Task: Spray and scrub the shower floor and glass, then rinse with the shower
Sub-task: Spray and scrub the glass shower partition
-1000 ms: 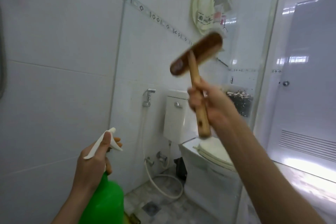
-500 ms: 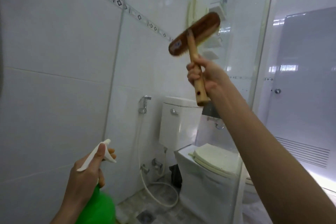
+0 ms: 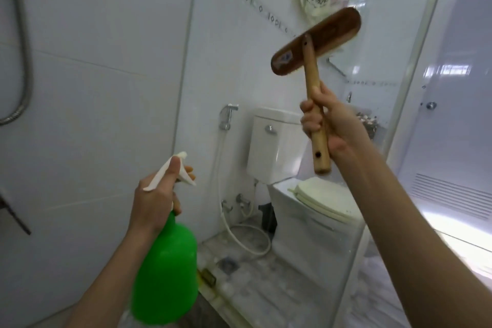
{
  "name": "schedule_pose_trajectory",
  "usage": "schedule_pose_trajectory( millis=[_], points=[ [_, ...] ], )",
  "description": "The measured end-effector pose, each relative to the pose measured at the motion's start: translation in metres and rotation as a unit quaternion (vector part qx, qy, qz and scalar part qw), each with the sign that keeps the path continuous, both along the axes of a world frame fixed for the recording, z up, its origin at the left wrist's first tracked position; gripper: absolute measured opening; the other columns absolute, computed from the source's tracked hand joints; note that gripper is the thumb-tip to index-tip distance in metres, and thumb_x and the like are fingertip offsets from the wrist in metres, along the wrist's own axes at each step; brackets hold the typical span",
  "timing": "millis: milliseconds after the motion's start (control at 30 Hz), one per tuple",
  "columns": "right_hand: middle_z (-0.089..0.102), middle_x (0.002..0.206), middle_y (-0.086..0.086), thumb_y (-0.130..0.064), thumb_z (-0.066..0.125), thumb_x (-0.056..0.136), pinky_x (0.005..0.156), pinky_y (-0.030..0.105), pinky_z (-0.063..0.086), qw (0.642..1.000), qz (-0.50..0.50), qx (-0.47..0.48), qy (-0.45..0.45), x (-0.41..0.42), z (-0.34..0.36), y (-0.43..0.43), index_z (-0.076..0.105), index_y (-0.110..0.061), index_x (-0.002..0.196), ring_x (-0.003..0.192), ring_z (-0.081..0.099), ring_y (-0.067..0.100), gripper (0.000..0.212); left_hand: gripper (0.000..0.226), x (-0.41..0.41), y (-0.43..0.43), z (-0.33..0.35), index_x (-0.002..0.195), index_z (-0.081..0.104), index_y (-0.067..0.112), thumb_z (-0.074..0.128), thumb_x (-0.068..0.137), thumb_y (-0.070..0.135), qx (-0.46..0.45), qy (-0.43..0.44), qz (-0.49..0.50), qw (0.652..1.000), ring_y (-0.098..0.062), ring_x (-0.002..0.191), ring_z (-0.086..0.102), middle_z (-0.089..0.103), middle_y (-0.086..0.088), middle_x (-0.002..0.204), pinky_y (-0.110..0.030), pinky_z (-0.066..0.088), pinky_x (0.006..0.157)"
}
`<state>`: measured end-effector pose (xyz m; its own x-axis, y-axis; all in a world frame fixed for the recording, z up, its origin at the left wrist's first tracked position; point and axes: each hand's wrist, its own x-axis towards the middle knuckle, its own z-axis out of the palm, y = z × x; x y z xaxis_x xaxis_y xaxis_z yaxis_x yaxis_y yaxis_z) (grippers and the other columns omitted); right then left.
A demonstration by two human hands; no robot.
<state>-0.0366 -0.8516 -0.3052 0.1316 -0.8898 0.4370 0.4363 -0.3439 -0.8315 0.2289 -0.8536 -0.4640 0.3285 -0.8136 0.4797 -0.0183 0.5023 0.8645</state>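
Note:
My right hand grips the wooden handle of a scrub brush, raised with its brown head tilted against the shower glass. The bristles face the glass and are mostly hidden. My left hand holds a green spray bottle by its neck, fingers on the white trigger, nozzle pointing toward the glass. The wet stone floor shows at the bottom, seen partly through the glass.
A white tiled wall is on the left with a metal shower hose. Behind the glass stand a toilet, a bidet sprayer with hose and a floor drain. A white door is at right.
My right hand brought the brush down the glass from its higher position half a second ago. The spray bottle rose a little in view.

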Motion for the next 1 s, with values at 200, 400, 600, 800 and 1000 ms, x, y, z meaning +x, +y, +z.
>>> schedule_pose_trajectory(
  millis=[200, 400, 600, 800, 1000],
  points=[
    [0.047, 0.064, 0.006, -0.015, 0.075, 0.070, 0.029, 0.018, 0.034, 0.983, 0.083, 0.155, -0.060, -0.032, -0.179, 0.090, 0.058, -0.032, 0.128, 0.037, 0.038, 0.009, 0.063, 0.030, -0.006, 0.001, -0.004, 0.075, 0.072, 0.054, 0.046, 0.087, 0.061, -0.004, -0.001, -0.025, 1.000, -0.017, 0.037, 0.048, 0.077, 0.005, 0.092, -0.031, 0.042, 0.053],
    [0.047, 0.067, 0.004, -0.012, 0.047, 0.095, 0.034, 0.014, 0.032, 0.994, -0.025, 0.106, 0.032, -0.019, -0.149, 0.041, 0.048, -0.029, 0.137, 0.040, 0.039, 0.005, 0.045, 0.030, -0.026, -0.003, -0.025, 0.076, 0.073, 0.053, 0.048, 0.084, 0.067, 0.018, -0.018, -0.047, 0.999, -0.040, 0.059, 0.059, 0.077, 0.003, 0.095, -0.032, 0.044, 0.054],
    [0.046, 0.061, 0.008, -0.013, 0.060, 0.078, 0.032, 0.017, 0.031, 0.979, 0.013, 0.198, -0.041, -0.041, -0.231, 0.121, 0.059, -0.032, 0.127, 0.035, 0.035, 0.011, 0.053, 0.034, -0.037, -0.010, -0.055, 0.084, 0.074, 0.042, 0.048, 0.092, 0.062, 0.052, -0.042, -0.049, 0.997, -0.027, 0.043, 0.054, 0.077, 0.004, 0.093, -0.029, 0.045, 0.050],
    [0.049, 0.069, 0.006, -0.012, 0.057, 0.090, 0.037, 0.017, 0.034, 0.983, -0.061, 0.165, 0.052, -0.014, -0.202, 0.034, 0.058, -0.035, 0.128, 0.045, 0.038, 0.010, 0.044, 0.035, -0.051, -0.013, -0.074, 0.084, 0.073, 0.039, 0.049, 0.086, 0.065, 0.081, -0.037, -0.036, 0.995, -0.032, 0.048, 0.058, 0.077, 0.002, 0.093, -0.032, 0.045, 0.052],
    [0.048, 0.064, 0.007, -0.012, 0.061, 0.081, 0.033, 0.018, 0.032, 0.974, 0.040, 0.222, -0.003, -0.022, -0.262, 0.081, 0.059, -0.035, 0.128, 0.039, 0.035, 0.011, 0.052, 0.033, -0.039, -0.018, -0.071, 0.075, 0.072, 0.045, 0.048, 0.094, 0.058, 0.067, -0.024, 0.009, 0.997, -0.038, 0.071, 0.068, 0.077, 0.006, 0.087, -0.033, 0.048, 0.055]
  ],
)
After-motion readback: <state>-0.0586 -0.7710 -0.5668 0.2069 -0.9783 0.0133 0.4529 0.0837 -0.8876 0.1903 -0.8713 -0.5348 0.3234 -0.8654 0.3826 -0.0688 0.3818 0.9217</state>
